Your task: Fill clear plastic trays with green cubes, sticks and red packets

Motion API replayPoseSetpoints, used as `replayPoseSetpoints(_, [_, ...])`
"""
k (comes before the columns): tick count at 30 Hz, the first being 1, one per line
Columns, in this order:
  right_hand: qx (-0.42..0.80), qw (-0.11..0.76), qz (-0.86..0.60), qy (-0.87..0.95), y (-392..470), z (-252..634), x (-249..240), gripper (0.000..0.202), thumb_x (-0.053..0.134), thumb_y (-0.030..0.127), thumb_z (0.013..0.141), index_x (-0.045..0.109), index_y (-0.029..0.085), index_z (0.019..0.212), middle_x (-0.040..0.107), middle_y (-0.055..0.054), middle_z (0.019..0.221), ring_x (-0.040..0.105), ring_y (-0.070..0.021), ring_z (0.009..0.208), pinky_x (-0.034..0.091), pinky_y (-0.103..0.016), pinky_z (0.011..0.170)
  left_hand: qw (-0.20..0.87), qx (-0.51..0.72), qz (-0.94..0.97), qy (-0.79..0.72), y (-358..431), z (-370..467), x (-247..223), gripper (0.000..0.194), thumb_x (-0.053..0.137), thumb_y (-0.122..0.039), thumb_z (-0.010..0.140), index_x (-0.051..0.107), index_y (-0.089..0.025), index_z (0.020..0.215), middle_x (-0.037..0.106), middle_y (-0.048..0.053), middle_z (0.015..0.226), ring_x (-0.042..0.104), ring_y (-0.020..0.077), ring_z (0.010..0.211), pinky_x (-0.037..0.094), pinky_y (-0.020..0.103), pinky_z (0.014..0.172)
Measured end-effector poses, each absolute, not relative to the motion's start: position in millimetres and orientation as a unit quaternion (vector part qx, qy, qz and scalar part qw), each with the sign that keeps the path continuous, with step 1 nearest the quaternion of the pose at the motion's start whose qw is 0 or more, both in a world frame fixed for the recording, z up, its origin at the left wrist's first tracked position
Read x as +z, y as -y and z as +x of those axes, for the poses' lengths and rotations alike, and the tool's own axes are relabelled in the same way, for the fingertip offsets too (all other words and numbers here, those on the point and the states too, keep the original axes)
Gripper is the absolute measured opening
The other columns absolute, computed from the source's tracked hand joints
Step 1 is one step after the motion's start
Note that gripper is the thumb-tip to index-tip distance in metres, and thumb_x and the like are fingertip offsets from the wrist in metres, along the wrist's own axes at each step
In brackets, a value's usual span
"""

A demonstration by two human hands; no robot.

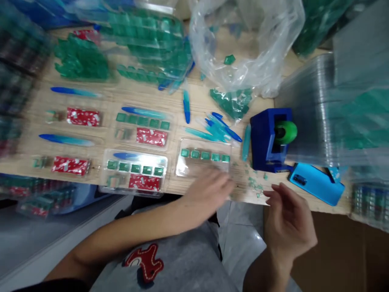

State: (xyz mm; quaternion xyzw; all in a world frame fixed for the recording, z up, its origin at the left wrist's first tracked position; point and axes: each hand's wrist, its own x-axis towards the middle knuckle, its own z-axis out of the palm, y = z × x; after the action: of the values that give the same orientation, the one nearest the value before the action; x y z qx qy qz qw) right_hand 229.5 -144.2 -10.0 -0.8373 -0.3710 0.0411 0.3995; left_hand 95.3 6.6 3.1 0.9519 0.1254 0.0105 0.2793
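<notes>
My left hand, blurred, reaches over the lower edge of a clear plastic tray; its fingertips are smeared, and what they hold, if anything, cannot be made out. A row of several green square pieces lies in that tray. My right hand hovers at the table's front edge with fingers curled, near small green bits; its fingertips are blurred. Left of the tray sit filled trays with green squares, red patterned packets and blue pens.
A blue tape dispenser and a blue phone are on the right. Loose pens lie behind the tray. A clear plastic bag stands at the back, with stacked clear trays to its right.
</notes>
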Motion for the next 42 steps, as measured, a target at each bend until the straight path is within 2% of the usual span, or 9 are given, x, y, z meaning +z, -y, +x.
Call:
replayPoseSetpoints(6, [0.063,0.404,-0.827,0.386,136.3,215.9,-15.4,0.020,0.059,0.013,0.087,0.066,0.021,0.104,0.069,-0.004,0.090,0.066,-0.0146,0.076,0.056,-0.029,0.069,0.269,-0.107,0.937,-0.197,-45.8,63.4,-7.9,0.016,0.053,-0.027,0.092,0.061,-0.014,0.087,0.064,0.007,0.089,0.060,0.0215,0.084,0.049,0.034,0.074])
replayPoseSetpoints(11, [0.088,0.387,-0.812,0.429,129.1,212.0,-10.2,0.021,0.055,0.010,0.088,0.065,0.021,0.104,0.070,-0.003,0.088,0.066,-0.0131,0.074,0.056,-0.026,0.066,0.344,-0.128,0.914,-0.175,-55.2,66.5,-9.6,0.023,0.044,-0.024,0.096,0.060,-0.017,0.081,0.062,0.003,0.086,0.059,0.0168,0.081,0.046,0.028,0.070])
replayPoseSetpoints(17, [0.127,0.382,-0.798,0.449,129.1,204.0,-14.3,0.022,0.054,0.010,0.089,0.064,0.022,0.104,0.069,-0.004,0.090,0.066,-0.0156,0.078,0.056,-0.028,0.067,0.211,-0.053,0.969,-0.116,-39.0,63.4,-16.0,0.019,0.042,-0.012,0.092,0.060,-0.012,0.086,0.063,0.010,0.088,0.060,0.0224,0.085,0.049,0.034,0.075])
replayPoseSetpoints(21, [0.189,0.406,-0.739,0.504,126.5,187.6,-15.7,0.028,0.053,0.010,0.090,0.064,0.024,0.112,0.069,-0.004,0.090,0.067,-0.0164,0.081,0.057,-0.029,0.073,0.170,0.049,0.977,-0.116,-35.0,62.3,-5.5,0.022,0.041,-0.010,0.091,0.057,-0.014,0.078,0.060,0.006,0.076,0.058,0.0196,0.073,0.048,0.031,0.068])
replayPoseSetpoints(25, [0.201,0.397,-0.713,0.541,118.9,174.1,-21.0,0.041,0.051,0.012,0.092,0.054,0.025,0.131,0.068,-0.005,0.093,0.066,-0.0164,0.083,0.057,-0.029,0.074,0.233,0.078,0.962,-0.123,-41.7,59.9,6.9,0.021,0.040,-0.013,0.093,0.056,-0.014,0.080,0.059,0.004,0.077,0.056,0.0164,0.074,0.047,0.027,0.068])
replayPoseSetpoints(30, [0.193,0.358,-0.733,0.544,114.9,166.3,-30.8,0.033,0.048,0.019,0.094,0.059,0.021,0.126,0.068,-0.008,0.092,0.066,-0.0190,0.083,0.057,-0.033,0.074,0.342,0.096,0.923,-0.150,-50.0,60.2,13.3,0.015,0.043,-0.014,0.092,0.052,-0.017,0.080,0.058,0.002,0.078,0.055,0.0133,0.075,0.046,0.024,0.067])
replayPoseSetpoints(34, [0.335,0.470,-0.707,0.408,115.0,163.2,-26.8,0.036,0.047,0.030,0.096,0.053,0.027,0.131,0.067,-0.007,0.099,0.067,-0.0173,0.087,0.057,-0.033,0.076,0.283,0.154,0.936,-0.141,-50.3,60.4,22.4,0.013,0.046,-0.012,0.091,0.054,-0.017,0.081,0.061,0.002,0.077,0.055,0.0141,0.074,0.046,0.026,0.068])
replayPoseSetpoints(38, [0.518,0.644,-0.497,0.265,101.2,162.4,-12.6,0.057,0.041,0.058,0.092,0.035,0.033,0.142,0.053,-0.011,0.135,0.061,-0.0244,0.113,0.054,-0.046,0.090,0.155,0.210,0.962,-0.081,-35.8,50.8,28.4,0.012,0.048,-0.010,0.089,0.058,-0.014,0.084,0.067,0.006,0.079,0.057,0.0175,0.072,0.049,0.032,0.070])
replayPoseSetpoints(42, [0.540,0.665,-0.456,0.244,86.2,158.5,-1.1,0.043,0.041,0.045,0.095,0.039,0.038,0.138,0.055,-0.008,0.136,0.060,-0.0246,0.117,0.049,-0.052,0.097,0.138,0.254,0.955,-0.062,-14.8,34.3,27.8,0.016,0.047,-0.010,0.090,0.062,-0.011,0.096,0.070,0.007,0.089,0.059,0.0187,0.087,0.049,0.034,0.085])
